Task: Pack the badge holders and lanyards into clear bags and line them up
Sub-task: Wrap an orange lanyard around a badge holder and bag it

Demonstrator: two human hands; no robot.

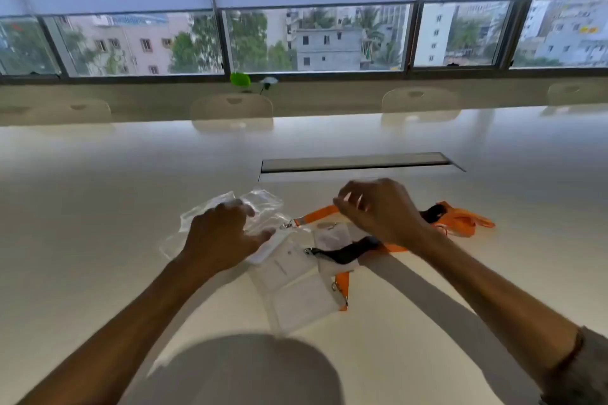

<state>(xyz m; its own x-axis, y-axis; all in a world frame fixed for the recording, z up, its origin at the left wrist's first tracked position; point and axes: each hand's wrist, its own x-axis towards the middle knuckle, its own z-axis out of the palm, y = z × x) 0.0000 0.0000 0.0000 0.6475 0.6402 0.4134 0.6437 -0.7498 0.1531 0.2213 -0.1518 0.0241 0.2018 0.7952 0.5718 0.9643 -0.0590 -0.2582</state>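
Several clear bags (263,204) lie crumpled on the white table (98,207), left of centre. My left hand (220,233) rests on them, fingers spread, thumb touching a white badge holder (273,246). More badge holders (296,293) lie flat just in front of me. An orange lanyard (316,215) runs from a metal clip toward my right hand (378,210), which hovers above it with fingers curled; whether it pinches the strap is unclear. A black lanyard (348,251) crosses the holders. Another orange and black bundle (460,217) sits to the right.
A long cable slot (358,163) is set into the table beyond the pile. Beige chair backs (232,108) line the far edge under the windows. A small green object (240,79) sits on the sill.
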